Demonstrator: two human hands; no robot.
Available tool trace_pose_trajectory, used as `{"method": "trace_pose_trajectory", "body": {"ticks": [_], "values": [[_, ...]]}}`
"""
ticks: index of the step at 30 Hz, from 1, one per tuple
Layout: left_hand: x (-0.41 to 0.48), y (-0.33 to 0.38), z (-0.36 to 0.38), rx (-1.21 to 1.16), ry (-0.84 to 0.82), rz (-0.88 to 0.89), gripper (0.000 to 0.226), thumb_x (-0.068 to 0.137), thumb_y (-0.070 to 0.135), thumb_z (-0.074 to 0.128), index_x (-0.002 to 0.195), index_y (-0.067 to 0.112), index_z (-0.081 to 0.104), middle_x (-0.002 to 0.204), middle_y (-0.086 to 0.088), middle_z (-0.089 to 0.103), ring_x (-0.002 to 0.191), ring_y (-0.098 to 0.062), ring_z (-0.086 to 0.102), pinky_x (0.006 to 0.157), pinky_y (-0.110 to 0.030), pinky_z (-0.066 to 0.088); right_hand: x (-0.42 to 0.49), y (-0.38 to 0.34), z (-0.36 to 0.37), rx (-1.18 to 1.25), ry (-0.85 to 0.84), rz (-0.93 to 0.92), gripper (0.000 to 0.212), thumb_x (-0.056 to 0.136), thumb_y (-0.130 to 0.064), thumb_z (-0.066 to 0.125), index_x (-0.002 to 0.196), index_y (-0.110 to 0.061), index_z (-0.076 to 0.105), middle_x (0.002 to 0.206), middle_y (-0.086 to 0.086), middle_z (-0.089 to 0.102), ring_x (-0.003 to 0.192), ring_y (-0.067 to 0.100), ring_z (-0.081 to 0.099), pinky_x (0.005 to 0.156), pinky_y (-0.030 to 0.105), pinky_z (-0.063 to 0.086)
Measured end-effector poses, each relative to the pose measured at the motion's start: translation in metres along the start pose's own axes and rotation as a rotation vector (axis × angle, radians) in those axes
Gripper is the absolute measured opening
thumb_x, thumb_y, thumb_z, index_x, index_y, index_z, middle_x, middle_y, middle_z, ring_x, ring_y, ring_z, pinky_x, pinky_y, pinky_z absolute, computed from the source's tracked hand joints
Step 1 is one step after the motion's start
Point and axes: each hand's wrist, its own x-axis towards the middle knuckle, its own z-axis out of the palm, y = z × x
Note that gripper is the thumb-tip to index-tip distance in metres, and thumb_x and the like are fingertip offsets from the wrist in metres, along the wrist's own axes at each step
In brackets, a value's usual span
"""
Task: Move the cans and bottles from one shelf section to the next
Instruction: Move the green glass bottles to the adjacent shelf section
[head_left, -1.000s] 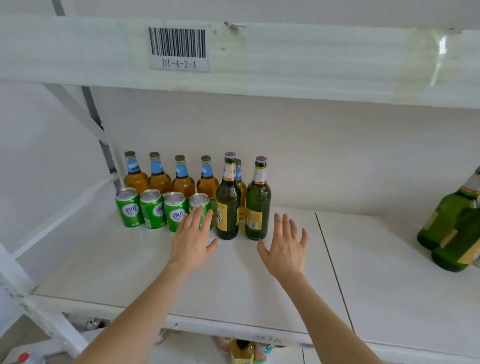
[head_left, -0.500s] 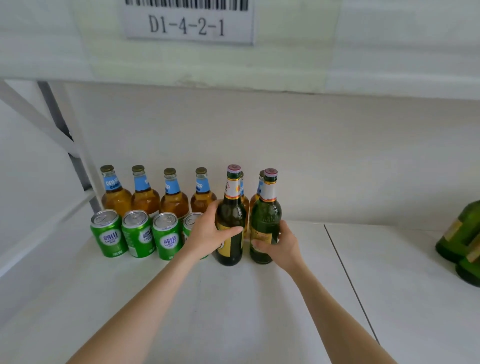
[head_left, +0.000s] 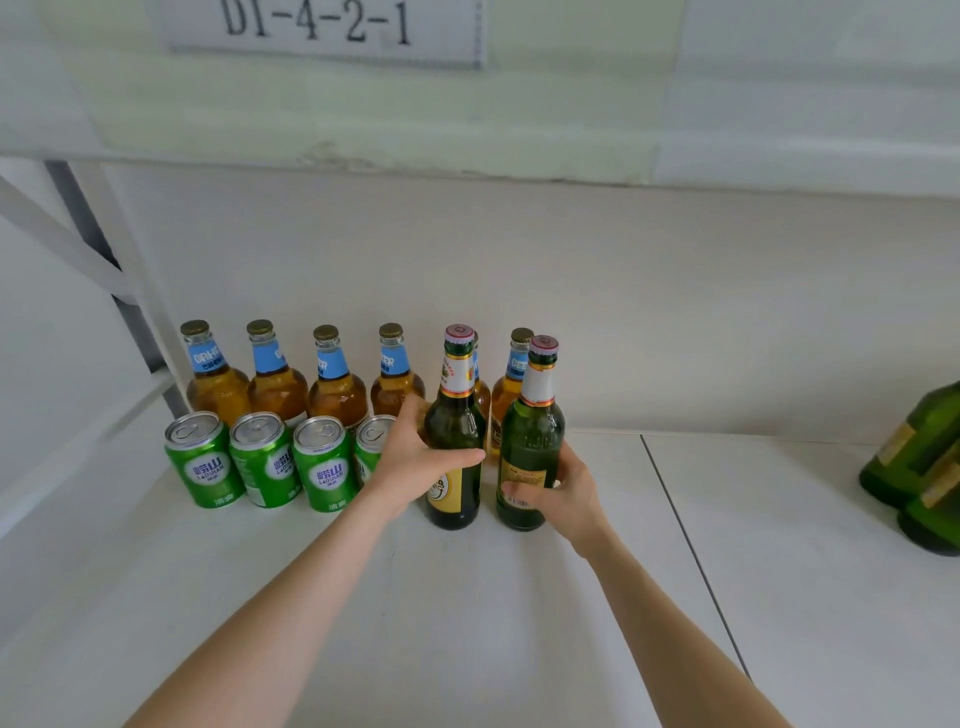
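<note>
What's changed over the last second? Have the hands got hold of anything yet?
Both hands reached forward from open, empty poses. The left hand now grips the dark bottle with the yellow label, and the right hand grips the green bottle beside it. Both bottles still stand on the shelf, not visibly lifted. The green cans and amber bottles behind have stayed in place.

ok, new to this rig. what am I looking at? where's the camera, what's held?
No machine here: a person's two bare arms, filmed by one wide-angle camera worn on the head, looking forward and down. The left hand grips a dark green bottle; the right hand grips a lighter green bottle beside it. Both are upright on a white shelf. To their left are four green cans, with amber bottles in a row behind. Past a seam, more green bottles sit at the right edge.
</note>
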Motion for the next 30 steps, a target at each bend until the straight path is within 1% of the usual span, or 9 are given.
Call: {"method": "trace_pose_trajectory", "body": {"ticks": [3, 6, 8, 10, 13, 16, 21, 27, 30], "values": [[-0.007, 0.005, 0.001, -0.011, -0.004, -0.022, 0.085, 0.038, 0.050, 0.090, 0.112, 0.043, 0.048, 0.105, 0.022, 0.063, 0.095, 0.002, 0.058, 0.071, -0.021, 0.048, -0.010, -0.001, -0.003, 0.030, -0.005, 0.013, 0.058, 0.065, -0.013, 0.088, 0.109, -0.038, 0.060, 0.098, -0.022, 0.070, 0.092, -0.004, 0.065, 0.068, 0.014, 0.053], [-0.016, 0.009, 0.000, -0.051, -0.015, -0.061, 0.079, 0.037, 0.047, 0.090, 0.106, 0.037, 0.052, 0.101, 0.016, 0.068, 0.095, -0.003, 0.063, 0.066, -0.022, 0.049, -0.018, 0.000, -0.004, 0.095, 0.007, 0.053, 0.056, 0.067, -0.011, 0.086, 0.113, -0.030, 0.062, 0.100, -0.012, 0.073, 0.095, 0.008, 0.068, 0.075, 0.025, 0.055], [-0.024, 0.011, 0.001, -0.079, -0.015, -0.085, 0.074, 0.040, 0.044, 0.091, 0.103, 0.034, 0.054, 0.097, 0.012, 0.069, 0.094, -0.007, 0.065, 0.067, -0.025, 0.050, -0.025, -0.001, -0.005, 0.128, 0.029, 0.087, 0.051, 0.068, -0.013, 0.085, 0.112, -0.029, 0.063, 0.098, -0.009, 0.073, 0.093, 0.011, 0.068, 0.071, 0.023, 0.055], [-0.032, 0.012, 0.001, -0.114, -0.015, -0.108, 0.076, 0.040, 0.043, 0.091, 0.106, 0.032, 0.055, 0.097, 0.010, 0.071, 0.096, -0.012, 0.066, 0.072, -0.030, 0.053, -0.033, -0.003, -0.007, 0.150, 0.045, 0.108, 0.045, 0.070, -0.016, 0.084, 0.107, -0.032, 0.064, 0.093, -0.010, 0.073, 0.089, 0.011, 0.069, 0.064, 0.018, 0.053], [-0.043, 0.014, 0.002, -0.155, -0.004, -0.147, 0.094, 0.038, 0.042, 0.090, 0.123, 0.027, 0.053, 0.110, 0.003, 0.070, 0.104, -0.020, 0.065, 0.088, -0.045, 0.054, -0.043, -0.009, -0.012, 0.191, 0.067, 0.129, 0.038, 0.073, -0.019, 0.082, 0.103, -0.033, 0.064, 0.088, -0.013, 0.074, 0.083, 0.008, 0.070, 0.060, 0.017, 0.052], [-0.050, 0.017, 0.003, -0.178, -0.002, -0.165, 0.082, 0.049, 0.034, 0.093, 0.121, 0.028, 0.054, 0.111, 0.002, 0.069, 0.104, -0.021, 0.064, 0.093, -0.050, 0.052, -0.052, -0.015, -0.016, 0.232, 0.082, 0.139, 0.035, 0.075, -0.017, 0.080, 0.102, -0.031, 0.064, 0.087, -0.012, 0.074, 0.081, 0.007, 0.071, 0.060, 0.018, 0.053], [-0.058, 0.030, 0.007, -0.208, -0.028, -0.153, 0.063, 0.057, 0.030, 0.092, 0.108, 0.034, 0.056, 0.105, 0.004, 0.069, 0.100, -0.018, 0.065, 0.084, -0.042, 0.054, -0.069, -0.025, -0.029, 0.243, 0.079, 0.119, 0.034, 0.076, -0.016, 0.079, 0.102, -0.031, 0.064, 0.088, -0.011, 0.074, 0.083, 0.007, 0.071, 0.060, 0.018, 0.054], [-0.076, 0.042, 0.023, -0.187, -0.060, -0.114, 0.060, 0.052, 0.034, 0.092, 0.102, 0.039, 0.058, 0.093, 0.015, 0.072, 0.095, -0.012, 0.066, 0.073, -0.031, 0.052, -0.093, -0.025, -0.052, 0.219, 0.071, 0.104, 0.035, 0.075, -0.015, 0.080, 0.102, -0.031, 0.064, 0.088, -0.013, 0.074, 0.082, 0.004, 0.071, 0.057, 0.015, 0.053], [-0.090, 0.048, 0.035, -0.191, -0.055, -0.111, 0.056, 0.054, 0.033, 0.091, 0.101, 0.037, 0.060, 0.093, 0.012, 0.073, 0.093, -0.012, 0.067, 0.067, -0.028, 0.050, -0.107, -0.024, -0.064, 0.220, 0.064, 0.100, 0.035, 0.075, -0.015, 0.081, 0.102, -0.030, 0.065, 0.089, -0.012, 0.074, 0.083, 0.006, 0.071, 0.060, 0.017, 0.054]]}}
